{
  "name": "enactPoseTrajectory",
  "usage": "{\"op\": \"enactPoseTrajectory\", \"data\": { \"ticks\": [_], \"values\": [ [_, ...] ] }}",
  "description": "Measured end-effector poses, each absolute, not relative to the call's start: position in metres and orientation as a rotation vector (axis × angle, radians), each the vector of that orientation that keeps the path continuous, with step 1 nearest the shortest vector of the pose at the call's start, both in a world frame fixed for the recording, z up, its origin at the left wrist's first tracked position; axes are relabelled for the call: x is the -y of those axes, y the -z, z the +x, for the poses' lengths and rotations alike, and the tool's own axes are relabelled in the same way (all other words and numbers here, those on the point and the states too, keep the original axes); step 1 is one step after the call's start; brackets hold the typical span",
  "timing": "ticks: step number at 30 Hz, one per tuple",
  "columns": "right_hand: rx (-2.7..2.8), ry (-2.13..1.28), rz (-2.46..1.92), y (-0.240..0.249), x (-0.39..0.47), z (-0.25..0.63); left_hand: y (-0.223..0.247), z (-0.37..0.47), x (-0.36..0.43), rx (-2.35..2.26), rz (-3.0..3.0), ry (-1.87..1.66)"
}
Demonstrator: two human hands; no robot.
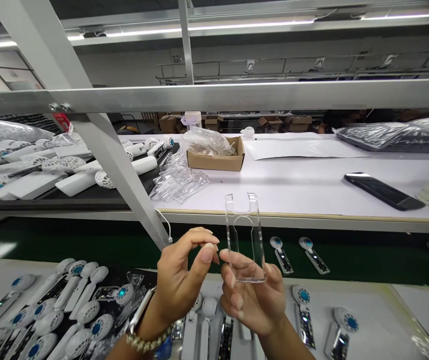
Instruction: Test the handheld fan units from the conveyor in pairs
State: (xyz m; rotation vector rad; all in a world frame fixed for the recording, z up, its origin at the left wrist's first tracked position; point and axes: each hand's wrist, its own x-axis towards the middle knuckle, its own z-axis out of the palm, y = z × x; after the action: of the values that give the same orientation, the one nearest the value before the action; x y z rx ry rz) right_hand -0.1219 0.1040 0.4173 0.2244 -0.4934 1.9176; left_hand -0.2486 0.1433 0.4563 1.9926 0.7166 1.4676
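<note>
Right hand (255, 305): grip clamped low on clear rectangular plastic frame (258, 240), probably leaving prongs (252, 201) free. Left hand (182, 272) beside frame, closure unclear.

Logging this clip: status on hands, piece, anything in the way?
Right hand holds clear plastic frame upright. Left hand close by, fingers curled, nothing seen held. Slanted post beyond left hand, not blocking frame.

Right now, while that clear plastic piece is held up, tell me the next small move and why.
I'd probably bring the left hand to the near side of the clear plastic piece to steady it: the right hand alone holds it, near its lower end, its upper prongs stand free, and the left hand is close by with no object visible in it.
</note>
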Motion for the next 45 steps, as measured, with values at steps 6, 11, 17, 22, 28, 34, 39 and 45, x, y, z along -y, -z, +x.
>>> {"op": "enactPoseTrajectory", "data": {
  "ticks": [6,11,17,22,28,34,39,45],
  "values": [
    [0.658,-1.824,0.042,-0.417,-0.104,-0.121,-0.457,-0.252,-0.144,-0.735,2.009,-1.472],
    [1.210,-1.017,-0.823,-0.453,-0.121,-0.099,-0.438,-0.268,-0.141,-0.852,1.943,-1.418],
    [1.522,-0.075,-1.616,-0.493,-0.186,-0.076,-0.372,-0.285,-0.129,-1.191,1.746,-1.064],
    [1.737,0.043,-1.976,-0.487,-0.227,-0.084,-0.312,-0.289,-0.106,-1.315,1.580,-0.864],
    [1.765,0.052,-2.072,-0.473,-0.243,-0.096,-0.261,-0.291,-0.086,-1.361,1.489,-0.800],
    [1.783,0.030,-2.114,-0.456,-0.258,-0.091,-0.231,-0.286,-0.068,-1.412,1.541,-0.724],
    [1.759,0.193,-1.602,-0.438,-0.224,-0.087,-0.186,-0.300,-0.046,-1.569,1.507,-0.594],
    [2.084,-0.218,-0.781,-0.300,-0.129,-0.055,-0.117,-0.319,-0.006,-1.795,1.256,-0.554]
  ]
}}
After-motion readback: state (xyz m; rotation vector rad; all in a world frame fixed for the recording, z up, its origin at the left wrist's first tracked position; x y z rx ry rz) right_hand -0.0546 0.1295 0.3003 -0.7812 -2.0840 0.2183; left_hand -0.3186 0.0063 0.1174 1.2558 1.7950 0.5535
